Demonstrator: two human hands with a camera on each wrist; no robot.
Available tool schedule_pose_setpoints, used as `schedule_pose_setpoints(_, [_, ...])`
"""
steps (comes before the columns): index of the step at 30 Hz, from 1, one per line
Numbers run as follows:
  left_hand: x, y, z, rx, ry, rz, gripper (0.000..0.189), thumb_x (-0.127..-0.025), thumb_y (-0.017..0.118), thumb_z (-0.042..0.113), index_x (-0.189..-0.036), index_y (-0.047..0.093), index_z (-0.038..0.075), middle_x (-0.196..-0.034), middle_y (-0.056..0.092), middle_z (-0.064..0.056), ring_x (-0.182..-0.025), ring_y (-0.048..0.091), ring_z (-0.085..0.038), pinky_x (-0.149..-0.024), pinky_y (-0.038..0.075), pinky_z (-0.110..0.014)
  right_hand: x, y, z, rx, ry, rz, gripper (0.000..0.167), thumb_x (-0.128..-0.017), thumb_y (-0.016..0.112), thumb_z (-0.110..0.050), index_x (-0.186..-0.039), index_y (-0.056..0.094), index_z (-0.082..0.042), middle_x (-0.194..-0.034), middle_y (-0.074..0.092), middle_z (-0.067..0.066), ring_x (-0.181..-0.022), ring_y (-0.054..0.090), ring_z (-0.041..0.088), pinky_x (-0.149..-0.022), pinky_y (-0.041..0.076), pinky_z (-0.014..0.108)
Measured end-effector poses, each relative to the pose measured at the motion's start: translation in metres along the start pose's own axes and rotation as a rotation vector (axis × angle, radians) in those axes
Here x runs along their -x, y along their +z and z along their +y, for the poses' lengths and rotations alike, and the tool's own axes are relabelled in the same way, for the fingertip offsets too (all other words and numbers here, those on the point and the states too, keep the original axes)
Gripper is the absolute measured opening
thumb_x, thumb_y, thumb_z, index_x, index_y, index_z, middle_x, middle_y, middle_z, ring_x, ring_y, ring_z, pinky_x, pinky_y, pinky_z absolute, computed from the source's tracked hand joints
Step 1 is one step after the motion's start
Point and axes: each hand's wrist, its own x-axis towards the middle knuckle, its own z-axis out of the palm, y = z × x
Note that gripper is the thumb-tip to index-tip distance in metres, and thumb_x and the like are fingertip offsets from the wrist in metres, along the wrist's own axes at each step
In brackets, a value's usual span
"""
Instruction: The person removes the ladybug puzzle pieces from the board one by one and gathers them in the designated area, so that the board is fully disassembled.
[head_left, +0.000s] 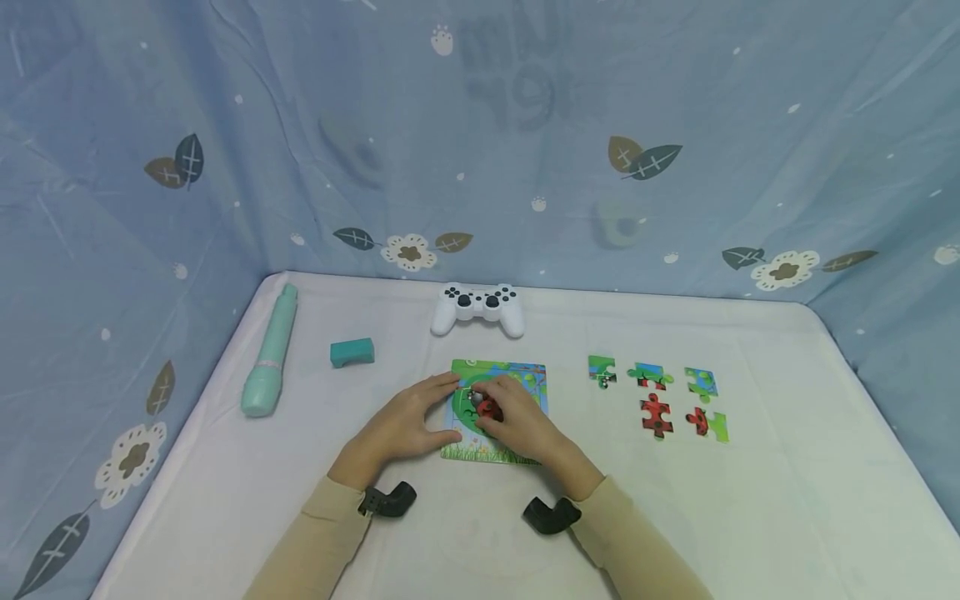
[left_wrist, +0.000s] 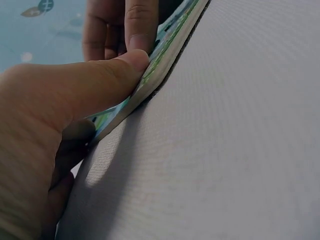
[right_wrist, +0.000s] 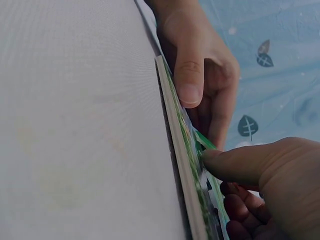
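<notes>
A square picture puzzle board (head_left: 487, 452) lies flat in front of me, printed with grass, sky and a green rounded shape. My left hand (head_left: 408, 421) rests at its left side with thumb and fingers spread, the thumb on the front left part of the board. Above the middle of the board, my right hand (head_left: 517, 421) pinches a puzzle piece between thumb and fingers. A red and black ladybug picture (head_left: 489, 408) shows beside the right fingertips. In the right wrist view the held puzzle piece (right_wrist: 204, 140) shows a green edge, tilted up from the board; the fingers hide most of it.
Several loose puzzle pieces (head_left: 656, 415) lie in two rows to the right. Behind the board sits a white game controller (head_left: 478, 308). Further left are a teal block (head_left: 352, 352) and a mint-green microphone-shaped object (head_left: 270, 354). Patterned blue cloth (head_left: 525, 167) hangs around the table.
</notes>
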Motion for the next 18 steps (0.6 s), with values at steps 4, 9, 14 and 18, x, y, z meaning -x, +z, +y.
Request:
schedule_pose_setpoints(4, [0.0, 0.0, 0.0, -0.001, 0.0, -0.003, 0.076, -0.078, 0.072, 0.049, -0.14, 0.047, 0.011, -0.146, 0.045, -0.003, -0.135, 0.042, -0.023, -0.11, 0.039, -0.042, 0.001, -0.003, 0.0, 0.006, -0.006, -0.011, 0.044, -0.086, 0.071, -0.016, -0.126, 0.058, -0.004, -0.113, 0.057, 0.006, -0.098, 0.051, 0.015, -0.081, 0.05, 0.032])
schedule_pose_setpoints(9, [0.0, -0.001, 0.001, 0.013, -0.002, -0.002, 0.075, -0.078, 0.072, 0.047, -0.139, 0.049, 0.01, -0.145, 0.046, -0.004, -0.135, 0.042, -0.024, -0.11, 0.039, -0.043, 0.002, -0.015, -0.001, -0.038, 0.01, -0.034, 0.044, -0.087, 0.069, -0.017, -0.127, 0.057, -0.005, -0.117, 0.058, 0.008, -0.098, 0.053, 0.016, -0.081, 0.051, 0.032])
schedule_pose_setpoints(14, [0.0, -0.002, 0.002, 0.02, -0.013, -0.011, 0.075, -0.078, 0.072, 0.046, -0.139, 0.048, 0.011, -0.146, 0.045, -0.004, -0.135, 0.041, -0.024, -0.11, 0.038, -0.044, 0.007, -0.032, 0.005, -0.076, 0.022, -0.029, 0.044, -0.087, 0.069, -0.017, -0.128, 0.057, -0.006, -0.121, 0.06, 0.008, -0.106, 0.057, 0.021, -0.088, 0.053, 0.038])
schedule_pose_setpoints(18, [0.0, -0.002, 0.002, 0.022, -0.01, -0.011, 0.075, -0.077, 0.073, 0.046, -0.139, 0.048, 0.01, -0.146, 0.045, -0.005, -0.136, 0.041, -0.025, -0.11, 0.038, -0.044, 0.018, -0.047, 0.015, -0.089, 0.061, -0.034, 0.045, -0.086, 0.069, -0.017, -0.128, 0.057, -0.005, -0.122, 0.059, 0.007, -0.109, 0.056, 0.022, -0.092, 0.051, 0.041])
